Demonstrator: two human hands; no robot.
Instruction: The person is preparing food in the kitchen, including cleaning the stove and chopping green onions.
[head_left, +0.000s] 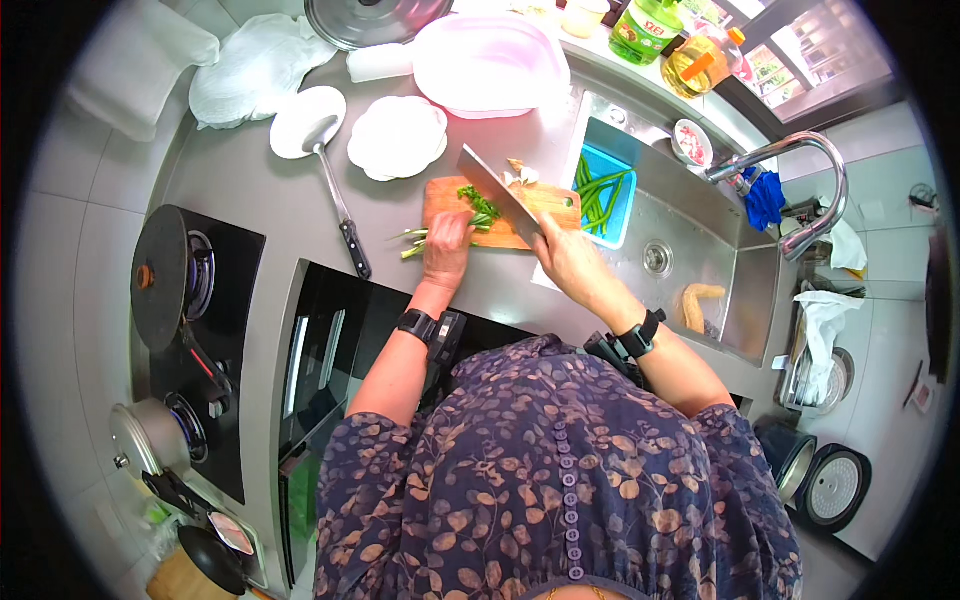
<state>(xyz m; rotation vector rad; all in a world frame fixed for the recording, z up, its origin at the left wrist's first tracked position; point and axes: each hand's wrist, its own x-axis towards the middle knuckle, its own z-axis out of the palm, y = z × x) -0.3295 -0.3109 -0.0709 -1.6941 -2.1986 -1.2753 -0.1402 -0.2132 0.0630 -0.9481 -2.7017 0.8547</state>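
My right hand (559, 247) grips a cleaver (501, 191) whose blade slants up and left over a wooden cutting board (442, 193). With my left hand (448, 244) I hold a bunch of green onions (484, 220) on the board's left part, their pale ends sticking out to the left. Chopped green pieces (471, 196) lie beside the blade's left side. Garlic cloves (528, 175) and a small brown piece that looks like ginger (515, 163) rest at the board's top edge, behind the blade. The cleaver's handle is hidden in my right hand.
A blue basket (625, 217) of long green peppers or beans stands right of the board, at the sink (686, 232). White plates (397, 139), a ladle (334, 176) and a pink basin (491, 67) lie beyond and left. The stove (232, 300) holds a lidded pan (161, 277) and pot (154, 439).
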